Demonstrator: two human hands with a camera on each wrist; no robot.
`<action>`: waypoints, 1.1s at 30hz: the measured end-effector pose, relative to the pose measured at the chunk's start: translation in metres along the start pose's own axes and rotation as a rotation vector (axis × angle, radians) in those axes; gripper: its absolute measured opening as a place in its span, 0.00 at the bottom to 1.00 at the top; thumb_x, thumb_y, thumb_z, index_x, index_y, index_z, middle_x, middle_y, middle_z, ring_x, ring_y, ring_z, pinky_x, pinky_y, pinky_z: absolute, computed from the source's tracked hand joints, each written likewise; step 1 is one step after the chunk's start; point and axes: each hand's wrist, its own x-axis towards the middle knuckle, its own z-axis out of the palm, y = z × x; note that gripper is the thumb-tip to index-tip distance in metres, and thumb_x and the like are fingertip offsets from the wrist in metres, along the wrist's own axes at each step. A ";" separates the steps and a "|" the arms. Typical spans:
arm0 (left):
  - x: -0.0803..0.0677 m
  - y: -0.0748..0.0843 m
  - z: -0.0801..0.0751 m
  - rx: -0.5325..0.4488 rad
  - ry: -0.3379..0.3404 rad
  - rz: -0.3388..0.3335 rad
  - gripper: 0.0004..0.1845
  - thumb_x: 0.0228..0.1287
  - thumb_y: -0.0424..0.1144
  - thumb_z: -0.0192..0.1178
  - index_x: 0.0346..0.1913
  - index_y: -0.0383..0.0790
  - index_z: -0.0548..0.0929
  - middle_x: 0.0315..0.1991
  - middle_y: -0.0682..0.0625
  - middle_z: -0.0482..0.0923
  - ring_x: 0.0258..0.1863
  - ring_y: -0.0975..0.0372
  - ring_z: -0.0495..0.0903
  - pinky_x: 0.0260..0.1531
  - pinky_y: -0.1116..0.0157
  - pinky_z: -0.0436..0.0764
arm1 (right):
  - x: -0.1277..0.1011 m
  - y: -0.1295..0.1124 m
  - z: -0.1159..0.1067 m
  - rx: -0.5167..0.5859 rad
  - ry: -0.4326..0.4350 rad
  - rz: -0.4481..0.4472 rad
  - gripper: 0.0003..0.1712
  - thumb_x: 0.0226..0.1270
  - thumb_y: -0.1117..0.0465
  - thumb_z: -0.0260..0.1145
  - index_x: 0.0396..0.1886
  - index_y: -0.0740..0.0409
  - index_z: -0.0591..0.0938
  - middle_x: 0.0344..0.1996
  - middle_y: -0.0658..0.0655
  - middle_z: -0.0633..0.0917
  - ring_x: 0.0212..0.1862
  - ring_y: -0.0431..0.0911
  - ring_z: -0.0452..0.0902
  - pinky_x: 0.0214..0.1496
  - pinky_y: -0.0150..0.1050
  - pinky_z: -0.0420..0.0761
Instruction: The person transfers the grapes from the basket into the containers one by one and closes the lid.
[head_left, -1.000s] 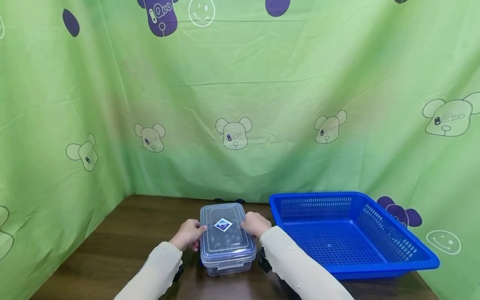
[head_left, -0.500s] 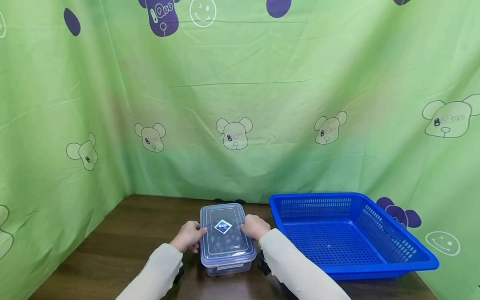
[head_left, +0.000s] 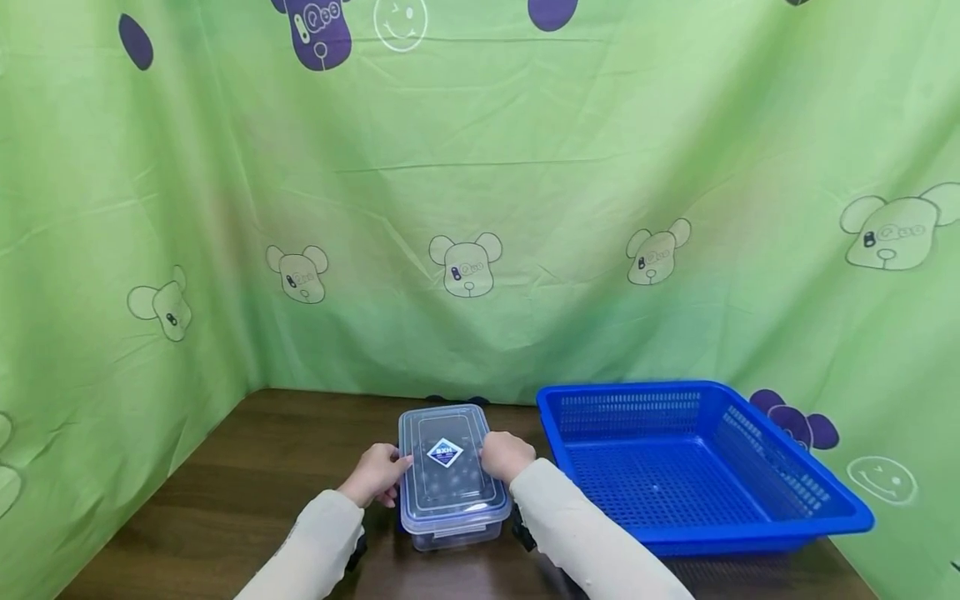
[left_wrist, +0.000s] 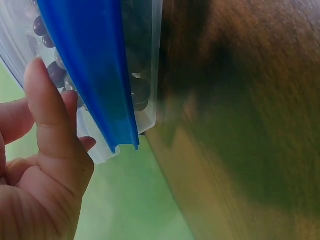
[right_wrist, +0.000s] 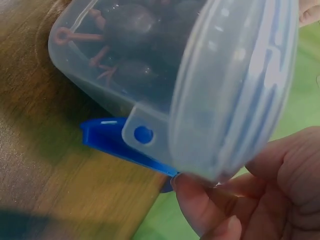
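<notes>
A clear plastic food container [head_left: 457,537] stands on the table with its translucent lid [head_left: 450,496] on top. My left hand [head_left: 375,473] holds the lid's left edge, thumb on top and fingers down the side. At the right edge my right hand [head_left: 507,455] pinches the lid's rim; in the right wrist view its fingertips sit under that rim. A blue side clip [left_wrist: 92,65] hangs down by the left hand, and another blue clip [right_wrist: 117,142] is swung outward below the right fingers. Dark round grape-like fruit [right_wrist: 131,25] with reddish stems shows through the wall.
A large blue plastic basket [head_left: 667,533] stands to the right of the container, close to the right forearm. The brown wooden table [head_left: 247,483] reaches back to a green patterned curtain [head_left: 555,333].
Both hands stay at the lid's edges. My right hand has shifted very slightly down along the rim. The container and basket keep their places.
</notes>
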 end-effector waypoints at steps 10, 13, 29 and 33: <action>0.008 0.000 -0.002 -0.075 -0.019 -0.007 0.15 0.68 0.33 0.57 0.46 0.20 0.73 0.17 0.47 0.69 0.09 0.64 0.66 0.09 0.70 0.74 | 0.013 0.005 -0.008 0.154 -0.002 0.067 0.11 0.64 0.59 0.67 0.32 0.64 0.84 0.29 0.58 0.83 0.31 0.47 0.76 0.42 0.47 0.78; 0.009 0.000 -0.004 -0.084 -0.024 -0.016 0.15 0.68 0.33 0.57 0.47 0.20 0.72 0.17 0.47 0.69 0.10 0.64 0.66 0.09 0.70 0.73 | 0.013 0.003 -0.009 0.143 0.022 0.066 0.12 0.62 0.58 0.69 0.36 0.64 0.86 0.33 0.59 0.85 0.34 0.49 0.79 0.44 0.48 0.79; 0.012 -0.019 -0.037 -0.138 -0.030 -0.138 0.23 0.69 0.34 0.55 0.62 0.24 0.67 0.17 0.47 0.70 0.12 0.63 0.67 0.12 0.69 0.75 | -0.007 -0.008 0.033 0.547 0.142 0.021 0.26 0.66 0.54 0.65 0.58 0.67 0.78 0.56 0.67 0.78 0.58 0.60 0.73 0.58 0.54 0.72; 0.010 -0.018 -0.035 -0.167 -0.041 -0.150 0.23 0.70 0.35 0.55 0.62 0.24 0.67 0.18 0.47 0.72 0.13 0.62 0.69 0.12 0.68 0.75 | -0.010 -0.006 0.037 0.604 0.174 0.051 0.26 0.66 0.55 0.65 0.58 0.67 0.78 0.54 0.68 0.79 0.57 0.61 0.74 0.57 0.54 0.73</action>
